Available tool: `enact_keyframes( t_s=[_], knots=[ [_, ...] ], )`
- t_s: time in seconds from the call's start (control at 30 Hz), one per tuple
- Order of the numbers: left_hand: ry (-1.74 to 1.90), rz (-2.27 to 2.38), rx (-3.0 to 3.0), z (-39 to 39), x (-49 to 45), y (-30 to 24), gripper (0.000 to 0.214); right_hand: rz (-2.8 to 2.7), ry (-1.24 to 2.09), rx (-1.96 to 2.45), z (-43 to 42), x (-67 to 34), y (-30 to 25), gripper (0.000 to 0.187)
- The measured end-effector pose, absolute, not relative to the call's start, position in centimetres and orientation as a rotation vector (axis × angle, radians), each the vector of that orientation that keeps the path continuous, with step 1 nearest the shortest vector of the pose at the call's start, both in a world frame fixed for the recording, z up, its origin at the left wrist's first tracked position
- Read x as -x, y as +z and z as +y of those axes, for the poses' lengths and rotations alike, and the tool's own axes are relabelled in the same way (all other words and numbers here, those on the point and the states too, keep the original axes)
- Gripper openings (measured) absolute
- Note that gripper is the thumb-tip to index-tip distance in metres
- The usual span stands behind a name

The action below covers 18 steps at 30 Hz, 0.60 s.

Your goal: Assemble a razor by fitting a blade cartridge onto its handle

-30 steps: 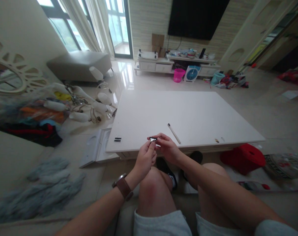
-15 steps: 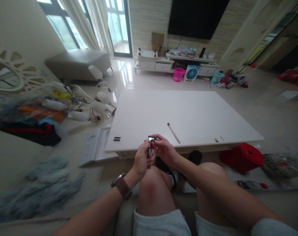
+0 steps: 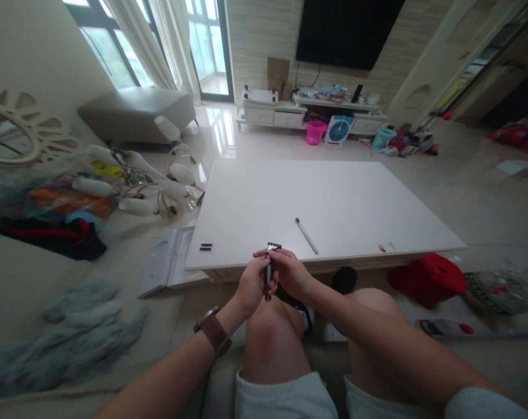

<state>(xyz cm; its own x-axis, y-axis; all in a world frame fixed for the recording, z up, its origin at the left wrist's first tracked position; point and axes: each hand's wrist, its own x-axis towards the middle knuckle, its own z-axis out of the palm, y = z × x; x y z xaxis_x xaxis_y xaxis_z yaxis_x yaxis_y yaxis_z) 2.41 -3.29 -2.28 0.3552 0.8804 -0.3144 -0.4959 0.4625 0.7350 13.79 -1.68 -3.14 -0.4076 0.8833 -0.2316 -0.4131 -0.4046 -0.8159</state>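
A razor with a dark handle and a shiny silver head (image 3: pixel 268 274) is held upright between both hands, just in front of the near table edge. My left hand (image 3: pixel 250 286) is closed around the handle from the left. From the other side, the fingers of my right hand (image 3: pixel 293 273) are closed on it too, just below the head. Right of the hands, a slim white stick with a dark tip (image 3: pixel 306 237) lies on the white table (image 3: pixel 325 192). Two small black strips (image 3: pixel 206 247) rest near the table's left front corner.
Small brown and clear bits (image 3: pixel 382 248) lie at the table's right front. An open white box (image 3: pixel 161 262) is on the floor to the left, below a lamp with white shades (image 3: pixel 137 206). A red cylindrical object (image 3: pixel 434 280) stands beyond the right front edge.
The razor has turned more upright, and its head now faces away with more handle showing. My right fingers have shifted down from the head to the upper handle.
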Motion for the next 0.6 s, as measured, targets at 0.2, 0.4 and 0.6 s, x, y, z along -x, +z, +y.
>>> enact_keyframes(
  t_s=[0.2, 0.4, 0.6],
  knots=[
    [0.890, 0.759, -0.785, -3.3, -2.6, -2.5, 0.033, -0.698, 1.714, 0.914, -0.9, -15.3, -2.3, 0.035],
    [0.880, 0.808, -0.971, -3.3, -2.6, -2.4, 0.035, -0.499, 1.640, 0.911, 0.2, -16.1, -1.0, 0.032],
    [0.942, 0.913, -1.044, -3.1, -2.7, -2.8, 0.033, -0.462, 1.814, 0.714, 0.0, -16.0, -0.3, 0.030]
  ],
)
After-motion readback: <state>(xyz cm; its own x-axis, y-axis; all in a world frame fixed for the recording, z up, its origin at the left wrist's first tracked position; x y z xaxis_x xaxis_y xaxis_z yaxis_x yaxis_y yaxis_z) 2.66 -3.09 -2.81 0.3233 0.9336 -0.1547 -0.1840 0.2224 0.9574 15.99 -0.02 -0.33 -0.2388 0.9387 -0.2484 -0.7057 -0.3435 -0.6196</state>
